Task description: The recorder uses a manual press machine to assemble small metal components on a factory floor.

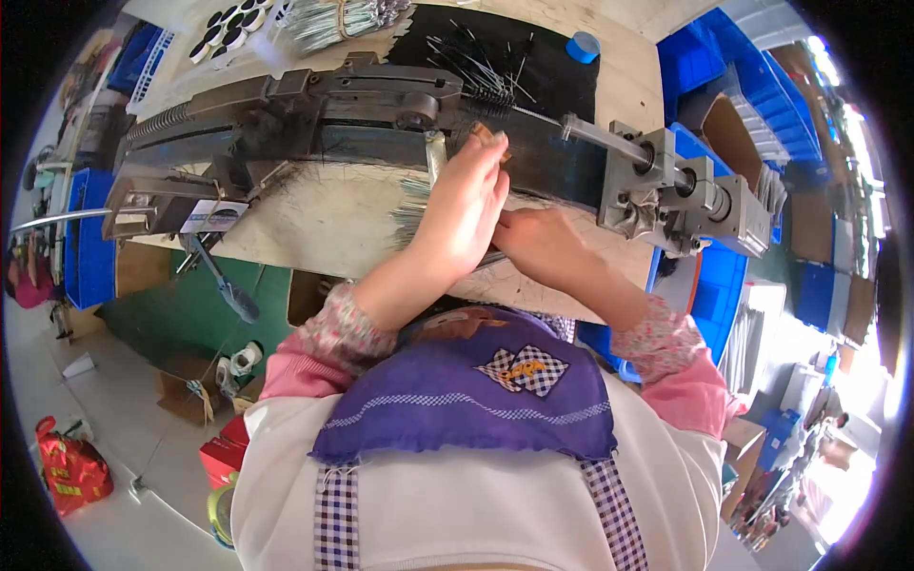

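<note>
Both hands meet at the near edge of a long dark metal machine point(352, 107) on the wooden bench. My left hand point(462, 205) reaches up to it, fingers pressed together, with a brown piece point(490, 133) at the fingertips; whether it is held or wrapped round a finger is unclear. My right hand point(547, 246) is closed just right of it, its fingertips hidden behind the left hand. What it grips does not show. Beyond the hands, a thin wire with black bristles point(490, 97) runs toward the shaft point(609, 143) of a metal spindle unit point(681, 195).
Thin wires point(411, 211) lie beside my left wrist. More loose wires point(486, 67) and a blue round cap point(583, 47) are on a black sheet behind. A tied wire bundle point(343, 19) lies at the back. Blue bins point(719, 295) stand right; a handled lever point(233, 295) hangs left.
</note>
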Motion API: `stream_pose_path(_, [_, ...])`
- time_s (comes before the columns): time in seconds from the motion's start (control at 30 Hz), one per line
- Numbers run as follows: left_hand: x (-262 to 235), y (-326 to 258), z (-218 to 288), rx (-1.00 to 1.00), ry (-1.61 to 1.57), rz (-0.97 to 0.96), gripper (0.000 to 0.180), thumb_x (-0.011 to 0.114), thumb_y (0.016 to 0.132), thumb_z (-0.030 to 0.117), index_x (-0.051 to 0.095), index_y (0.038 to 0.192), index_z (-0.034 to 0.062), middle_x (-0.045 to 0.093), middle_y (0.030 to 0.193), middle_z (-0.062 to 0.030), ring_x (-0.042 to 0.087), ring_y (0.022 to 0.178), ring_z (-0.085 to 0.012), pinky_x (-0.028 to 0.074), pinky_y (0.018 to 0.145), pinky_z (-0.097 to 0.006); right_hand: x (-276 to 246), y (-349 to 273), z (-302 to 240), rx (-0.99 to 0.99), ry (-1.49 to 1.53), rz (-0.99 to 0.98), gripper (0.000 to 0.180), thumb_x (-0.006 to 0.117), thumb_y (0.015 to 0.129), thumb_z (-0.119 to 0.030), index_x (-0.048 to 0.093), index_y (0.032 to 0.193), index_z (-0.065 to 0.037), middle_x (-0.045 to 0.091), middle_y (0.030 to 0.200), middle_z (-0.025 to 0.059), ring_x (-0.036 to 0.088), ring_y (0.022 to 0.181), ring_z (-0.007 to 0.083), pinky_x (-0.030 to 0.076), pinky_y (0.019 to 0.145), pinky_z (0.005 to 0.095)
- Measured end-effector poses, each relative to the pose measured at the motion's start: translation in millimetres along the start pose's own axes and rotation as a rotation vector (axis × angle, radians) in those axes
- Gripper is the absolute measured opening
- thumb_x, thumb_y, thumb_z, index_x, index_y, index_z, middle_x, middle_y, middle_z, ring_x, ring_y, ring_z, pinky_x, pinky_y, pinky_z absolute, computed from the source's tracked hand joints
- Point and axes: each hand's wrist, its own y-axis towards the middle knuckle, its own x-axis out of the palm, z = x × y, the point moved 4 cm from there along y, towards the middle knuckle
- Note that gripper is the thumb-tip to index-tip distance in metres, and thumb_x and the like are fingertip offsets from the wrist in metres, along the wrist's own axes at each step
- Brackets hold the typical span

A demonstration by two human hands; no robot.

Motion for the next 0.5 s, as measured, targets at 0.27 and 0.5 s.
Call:
stream_pose_path(0.27, [-74.6, -139.0, 113.2, 1.068, 2.369, 0.701, 0.078, 0.066, 0.082, 0.023, 0.024, 0.143, -0.0039, 0.028, 0.146, -0.0280, 0.030, 0.135, -0.0443, 0.026, 0.109, -0.052, 19.3, 9.0, 13.7, -0.069, 0.103, 0.027, 0.014, 0.060, 0.078, -0.012, 0.055, 0.089, -0.006, 0.062, 0.086, 0.0108, 0.064, 0.079, 0.0281, 0.052, 0.062, 0.0394])
stream_pose_path(0.5, [-277.7, -254.7, 238.5, 0.628, 1.910, 1.421, 0.079, 0.059, 0.084, 0.020, 0.014, 0.147, 0.0037, 0.066, 0.092, -0.0226, 0.065, 0.084, -0.0385, 0.049, 0.072, -0.043, -28.2, -22.7, 29.3, 0.032, 0.558, 0.255, 0.020, 0.061, 0.078, 0.001, 0.055, 0.096, -0.004, 0.062, 0.089, 0.0112, 0.064, 0.077, 0.0238, 0.050, 0.065, 0.0329])
